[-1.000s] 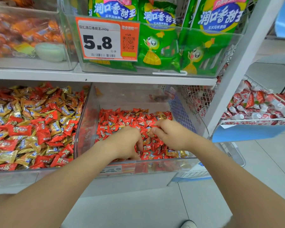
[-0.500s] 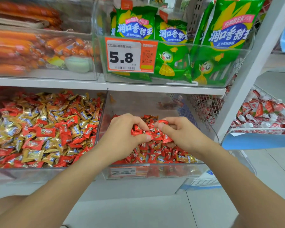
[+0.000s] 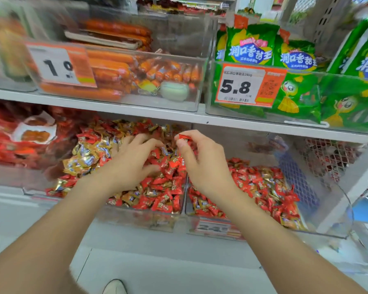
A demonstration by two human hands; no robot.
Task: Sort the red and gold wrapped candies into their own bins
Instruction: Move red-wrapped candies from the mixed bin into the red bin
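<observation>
Head view: right hand [image 3: 202, 164] pinches a red candy [image 3: 184, 137]; red bin [image 3: 331, 198] lies lower right; left hand [image 3: 134, 160] rests spread.

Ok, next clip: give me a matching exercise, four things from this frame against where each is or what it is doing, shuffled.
Things
1. left hand
2. right hand
3. green snack bags
4. orange sausages

Places or states
A. behind the 5.8 price tag
B. pinches one red candy
C. in the clear bin directly left of that tag
D. rests on the mixed red and gold candies

Pairs: 1-D, 2-B, 3-A, 4-C
</observation>
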